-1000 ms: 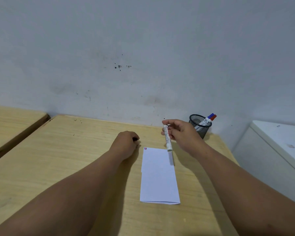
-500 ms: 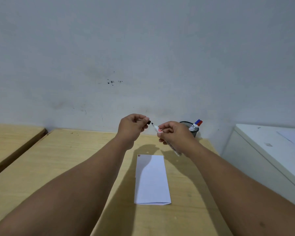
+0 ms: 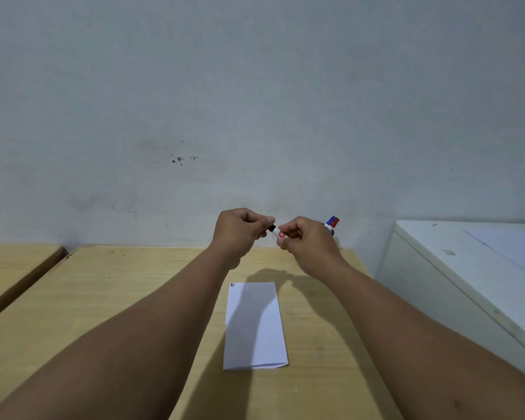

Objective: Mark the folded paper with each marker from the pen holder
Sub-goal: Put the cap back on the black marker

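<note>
Both hands are raised at centre frame, above the far edge of the wooden counter [image 3: 134, 298]. The left hand [image 3: 240, 231] is curled, its thumb and fingers pinching a small black cap [image 3: 272, 228]. The right hand [image 3: 308, 241] is closed around a white marker [image 3: 281, 234], of which only a short length with a red round mark shows between the two hands. The cap sits at the marker's near end; whether it is fully seated or merely touching cannot be told.

The folded paper [image 3: 255, 325] lies flat on the counter in the lower centre of the frame, below and apart from both hands, long side running away from the viewer, folded edge nearest. Small red and blue strokes [image 3: 232, 285] sit at its upper left corner. Shadow from the arms falls across its left part.

The pen holder [image 3: 332, 232] stands at the counter's far right corner, almost wholly hidden behind the right hand. A red cap and a blue cap [image 3: 334, 221] project above it against the wall.

A white cabinet top [image 3: 467, 268] occupies the right of the frame, beside the counter. A second wooden surface [image 3: 12, 268] lies at the left edge, separated by a gap. The grey wall [image 3: 255, 101] carries dark specks left of centre.
</note>
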